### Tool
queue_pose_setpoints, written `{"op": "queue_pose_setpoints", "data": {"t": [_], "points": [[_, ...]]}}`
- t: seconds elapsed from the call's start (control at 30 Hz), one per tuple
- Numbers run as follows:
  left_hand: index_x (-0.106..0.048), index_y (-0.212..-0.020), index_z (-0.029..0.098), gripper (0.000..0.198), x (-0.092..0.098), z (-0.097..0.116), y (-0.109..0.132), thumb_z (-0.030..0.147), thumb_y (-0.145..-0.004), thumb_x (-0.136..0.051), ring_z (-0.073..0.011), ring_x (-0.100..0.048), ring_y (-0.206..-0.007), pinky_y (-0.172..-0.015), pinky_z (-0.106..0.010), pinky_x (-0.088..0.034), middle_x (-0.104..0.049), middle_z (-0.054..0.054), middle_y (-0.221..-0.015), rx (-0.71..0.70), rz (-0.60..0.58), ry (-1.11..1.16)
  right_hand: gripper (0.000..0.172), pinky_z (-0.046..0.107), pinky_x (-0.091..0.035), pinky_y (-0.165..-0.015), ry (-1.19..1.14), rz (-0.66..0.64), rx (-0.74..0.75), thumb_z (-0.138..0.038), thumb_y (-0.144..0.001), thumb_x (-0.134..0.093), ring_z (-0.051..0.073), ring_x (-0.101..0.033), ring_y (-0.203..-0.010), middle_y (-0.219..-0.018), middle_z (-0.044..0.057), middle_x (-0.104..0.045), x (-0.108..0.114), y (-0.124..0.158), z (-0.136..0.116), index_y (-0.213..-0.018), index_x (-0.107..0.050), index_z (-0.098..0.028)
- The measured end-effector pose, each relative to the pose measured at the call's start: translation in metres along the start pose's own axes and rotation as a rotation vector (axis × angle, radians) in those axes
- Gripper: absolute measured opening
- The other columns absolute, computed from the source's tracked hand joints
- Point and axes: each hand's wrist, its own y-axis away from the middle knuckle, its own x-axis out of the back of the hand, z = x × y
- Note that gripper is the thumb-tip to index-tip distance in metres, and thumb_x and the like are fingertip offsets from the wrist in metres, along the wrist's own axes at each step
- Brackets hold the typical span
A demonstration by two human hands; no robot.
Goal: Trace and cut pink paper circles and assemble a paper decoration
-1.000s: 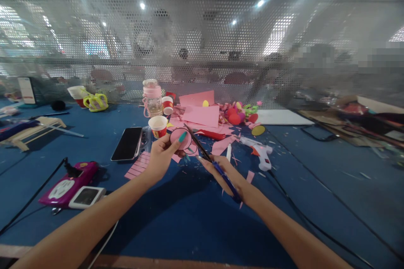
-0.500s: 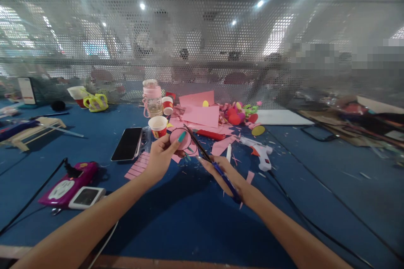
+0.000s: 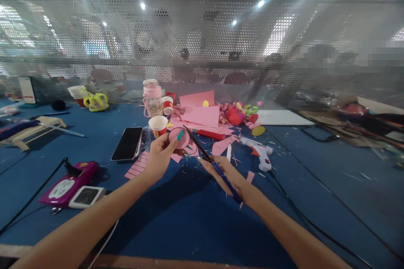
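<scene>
Head cam: fwd & down, across blue table (image 3: 176, 227)
Scene is viewed from wearer's head, above table's near edge (image 3: 189, 263); L hand (image 3: 160, 155) & R hand (image 3: 227, 173) are framed nr. ctr., mid-dist., w/ forearms (image 3: 94, 215) let in from bottom L & R. Perforated screen (image 3: 202, 46) is faced approx. square-on behind; pic. is squeezed in ht., sides stretched wide.

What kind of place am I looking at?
Probably a shared craft workspace: scissors in the right hand, a glue gun, and pink paper on a blue table.
</scene>
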Motion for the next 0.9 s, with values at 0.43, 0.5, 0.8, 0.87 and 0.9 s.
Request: {"op": "queue_pose_setpoints", "data": {"t": [0.43, 0.5, 0.8, 0.87, 0.9], "points": [[-0.059, -0.071, 0.014, 0.021, 0.0, 0.002, 0.003, 0.035, -0.071, -0.061, -0.0082, -0.051, -0.043, -0.045, -0.02, -0.044, -0.053, 0.003, -0.048, -0.066, -0.036, -0.114, 0.036, 0.022, -0.02, -0.042, -0.068, -0.026, -0.036, -0.051, -0.076, -0.048, 0.008, -0.028, -0.046, -0.052, -0.005, -0.033, 0.001, 0.003, -0.006, -0.069, -0.05, -0.016], [-0.059, -0.072, 0.014, 0.021, 0.0, 0.002, 0.004, 0.035, -0.072, -0.061, -0.0082, -0.051, -0.043, -0.046, -0.02, -0.044, -0.054, 0.003, -0.049, -0.066, -0.035, -0.114, 0.035, 0.022, -0.019, -0.041, -0.095, -0.026, -0.058, -0.051, -0.076, -0.048, 0.007, -0.028, -0.045, -0.051, -0.005, -0.032, 0.001, 0.004, -0.008, -0.071, -0.05, -0.017], [-0.058, -0.074, 0.014, 0.02, 0.0, 0.001, 0.004, 0.034, -0.073, -0.059, -0.0088, -0.052, -0.044, -0.047, -0.021, -0.045, -0.054, 0.004, -0.049, -0.059, -0.051, -0.09, 0.036, 0.023, -0.019, -0.044, -0.126, -0.03, -0.059, -0.052, -0.076, -0.048, 0.008, -0.025, -0.049, -0.054, -0.005, -0.029, 0.0, 0.002, -0.009, -0.067, -0.045, -0.017], [-0.058, -0.074, 0.014, 0.021, 0.001, 0.001, 0.003, 0.034, -0.072, -0.06, -0.0089, -0.052, -0.044, -0.046, -0.021, -0.045, -0.054, 0.004, -0.05, -0.056, -0.05, -0.08, 0.036, 0.022, -0.019, -0.044, -0.139, -0.04, -0.051, -0.052, -0.076, -0.047, 0.008, -0.025, -0.05, -0.056, -0.005, -0.03, -0.001, 0.002, -0.008, -0.068, -0.044, -0.017], [-0.058, -0.073, 0.014, 0.021, 0.001, 0.001, 0.003, 0.035, -0.072, -0.06, -0.0089, -0.052, -0.044, -0.046, -0.021, -0.045, -0.054, 0.003, -0.051, -0.054, -0.05, -0.078, 0.036, 0.022, -0.019, -0.044, -0.142, -0.043, -0.043, -0.052, -0.077, -0.047, 0.007, -0.025, -0.05, -0.057, -0.005, -0.03, -0.001, 0.001, -0.008, -0.068, -0.044, -0.017]]}}
